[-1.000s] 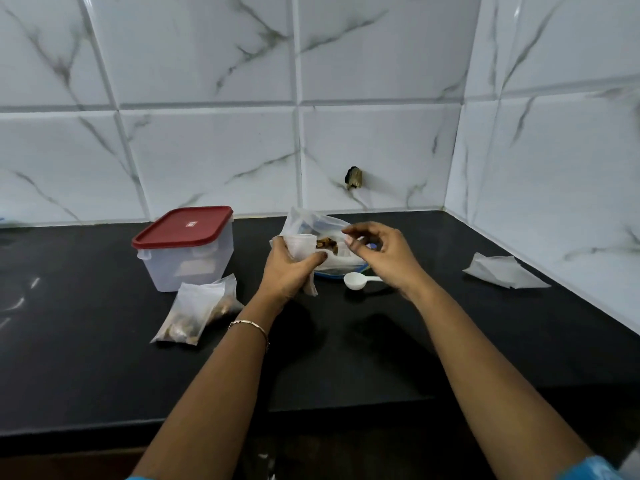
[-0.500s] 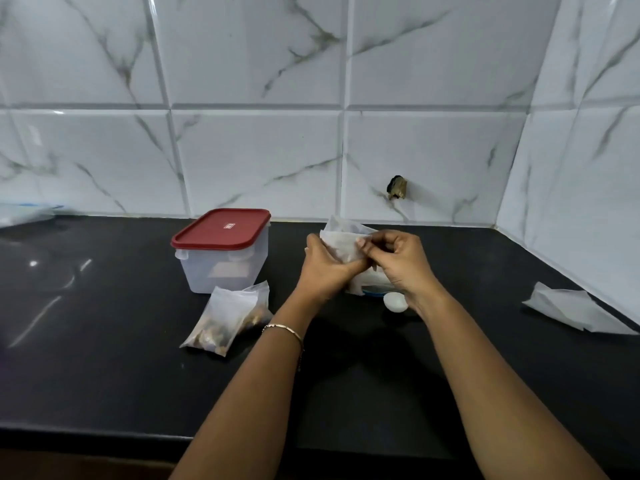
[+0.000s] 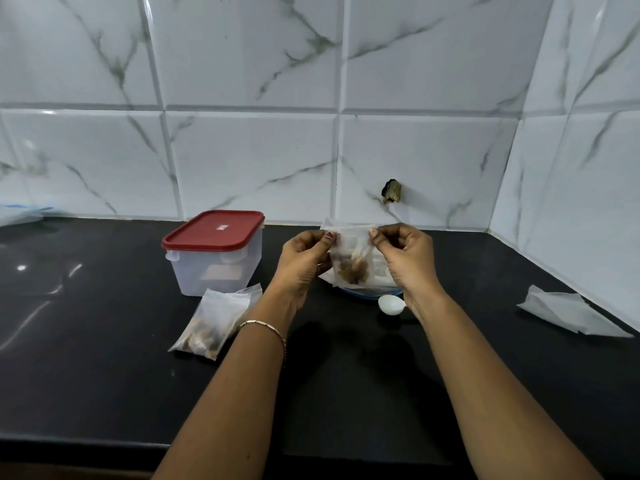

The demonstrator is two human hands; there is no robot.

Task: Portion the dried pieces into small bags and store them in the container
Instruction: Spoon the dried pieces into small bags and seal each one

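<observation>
A small translucent bag [image 3: 351, 258] with brown dried pieces at its bottom hangs upright between my hands. My left hand [image 3: 304, 259] pinches its top left corner and my right hand [image 3: 407, 259] pinches its top right corner. Behind and below it a larger plastic bag sits in a blue-rimmed bowl [image 3: 367, 293], mostly hidden. A white spoon [image 3: 389, 304] lies by the bowl. A clear container with a shut red lid [image 3: 213, 252] stands to the left. In front of the container lie filled small bags [image 3: 214, 320].
The black counter [image 3: 104, 375] ends at a front edge near the bottom of the view. Empty white bags [image 3: 568, 313] lie at the right by the tiled side wall. A tiled back wall with a small dark hole [image 3: 391, 190] rises behind.
My hands have lifted the small bag upright and moved apart along its top edge, one at each corner. The view has shifted left.
</observation>
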